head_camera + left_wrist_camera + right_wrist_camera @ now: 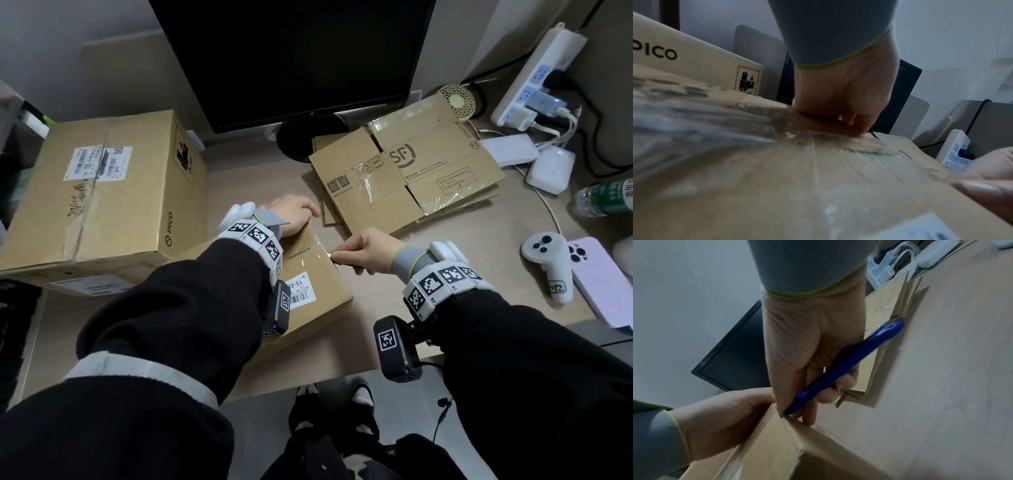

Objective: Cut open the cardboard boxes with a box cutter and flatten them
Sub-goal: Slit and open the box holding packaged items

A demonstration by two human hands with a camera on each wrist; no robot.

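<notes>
Blue box cutter (849, 363), pinched in your right hand (368, 250), touches the right end of the taped seam (306, 254) on the small box (322, 291) before you on the desk (462, 291); the seam runs leftward, toward your left hand (291, 214) gripping the box's far edge.

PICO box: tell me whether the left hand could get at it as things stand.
Probably yes. The left hand holds the small box's far edge, right beside the PICO box, with nothing between them. It would have to let go first. The right hand grips the cutter.
</notes>
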